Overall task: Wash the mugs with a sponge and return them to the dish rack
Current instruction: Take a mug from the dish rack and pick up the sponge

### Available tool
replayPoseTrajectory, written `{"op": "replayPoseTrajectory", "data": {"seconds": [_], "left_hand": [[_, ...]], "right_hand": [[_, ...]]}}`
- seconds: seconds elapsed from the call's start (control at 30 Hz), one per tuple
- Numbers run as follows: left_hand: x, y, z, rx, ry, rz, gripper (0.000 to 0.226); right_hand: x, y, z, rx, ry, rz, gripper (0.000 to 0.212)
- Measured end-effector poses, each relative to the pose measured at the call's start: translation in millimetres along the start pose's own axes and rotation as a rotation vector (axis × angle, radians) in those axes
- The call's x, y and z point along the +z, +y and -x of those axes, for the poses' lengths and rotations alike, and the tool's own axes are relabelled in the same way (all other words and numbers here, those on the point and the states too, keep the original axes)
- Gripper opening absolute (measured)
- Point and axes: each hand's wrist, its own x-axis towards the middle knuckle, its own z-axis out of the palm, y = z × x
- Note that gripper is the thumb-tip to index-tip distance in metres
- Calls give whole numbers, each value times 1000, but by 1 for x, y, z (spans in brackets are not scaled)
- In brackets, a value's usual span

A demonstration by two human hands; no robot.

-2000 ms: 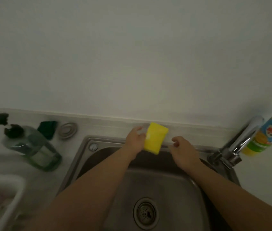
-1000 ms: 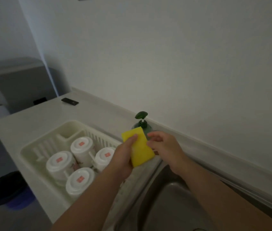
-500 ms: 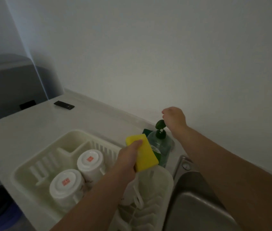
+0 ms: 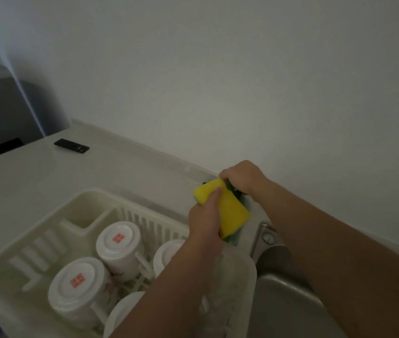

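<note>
My left hand (image 4: 204, 222) grips a yellow sponge (image 4: 227, 208) and holds it up against the green pump of a soap bottle (image 4: 238, 195), which is mostly hidden behind the sponge. My right hand (image 4: 243, 178) rests on top of the pump head with its fingers curled over it. Below, a cream dish rack (image 4: 76, 208) holds several white mugs upside down, among them one (image 4: 119, 247) in the middle and one (image 4: 77, 291) nearer me; my left forearm covers others.
The steel sink (image 4: 284, 301) lies to the right of the rack, its rim just under my right forearm. A black flat object (image 4: 71, 146) lies far back on the white counter (image 4: 22, 181). A plain wall runs behind the counter.
My left hand has lifted the sponge up against the soap pump. My right hand has come down onto the pump head. The view has shifted slightly right.
</note>
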Motion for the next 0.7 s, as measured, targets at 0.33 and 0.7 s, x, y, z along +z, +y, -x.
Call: {"op": "replayPoseTrajectory", "data": {"seconds": [0.33,0.7], "left_hand": [[7,10,9,60,-5,-5,68],[10,7,6,92,-15,22,60]], "right_hand": [[4,4,-7,-58,14,21,32],[7,11,-14,-63,-14,102,34]]}}
